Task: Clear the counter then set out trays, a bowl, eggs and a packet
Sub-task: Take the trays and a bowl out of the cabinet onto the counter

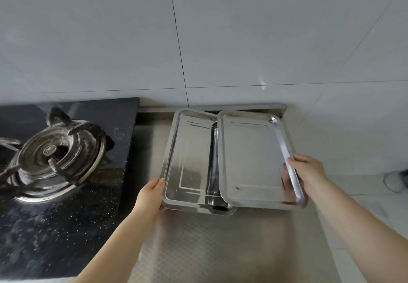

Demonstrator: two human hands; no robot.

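Steel counter (220, 245) beside gas stove (57, 157), tiled wall (220, 29) behind. Left hand (150, 196) grips left tray (189, 161) edge; right hand (309, 172) grips right tray (254, 161), overlapping it, both at counter's back.

Two bare forearms, no sleeves in view, left hand (152, 196) and right hand (309, 172) without rings, watch or gloves, short plain fingernails
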